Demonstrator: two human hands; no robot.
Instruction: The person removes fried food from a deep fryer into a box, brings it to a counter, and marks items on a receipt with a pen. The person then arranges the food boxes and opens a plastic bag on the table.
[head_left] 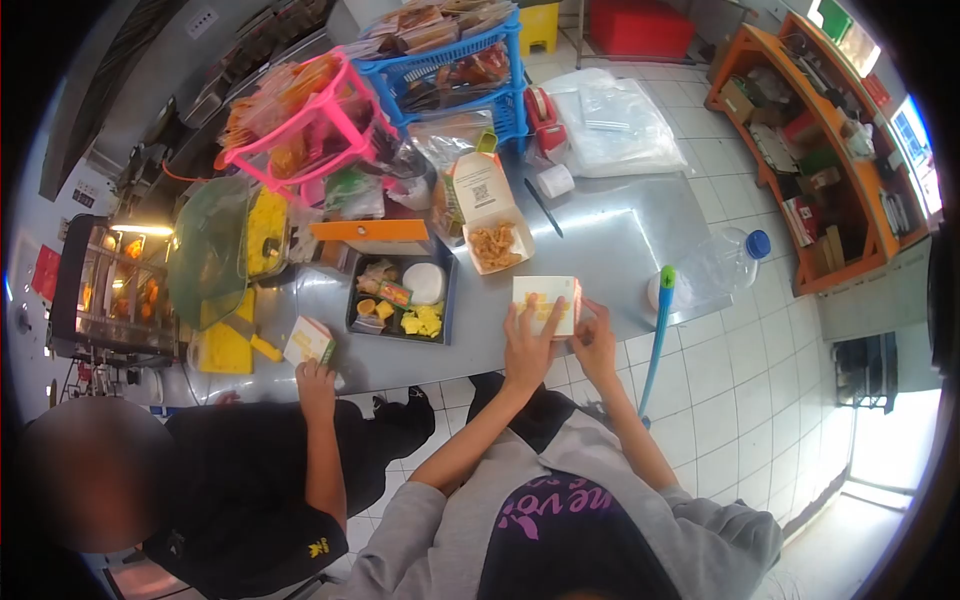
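Observation:
A small white cardboard food box point(542, 291) with yellow print, its lid down, rests at the front edge of the steel table. My left hand point(528, 350) holds it, fingers laid over its printed face. At its right side, my right hand point(596, 345) grips the edge with bent fingers. Just behind stands an open food box point(490, 205) with fried pieces point(494, 246) inside and its lid raised. To the left, a dark tray box point(400, 335) carries a round white container point(424, 283), yellow pieces point(421, 321) and small packets.
On the left, a co-worker's hand point(316, 380) holds a similar box point(308, 341). Pink point(310, 125) and blue racks point(455, 70) full of packets stand behind. A knife point(262, 347), marker point(543, 208), plastic bags point(615, 125), and a clear bottle point(715, 262) are around the steel table point(610, 225).

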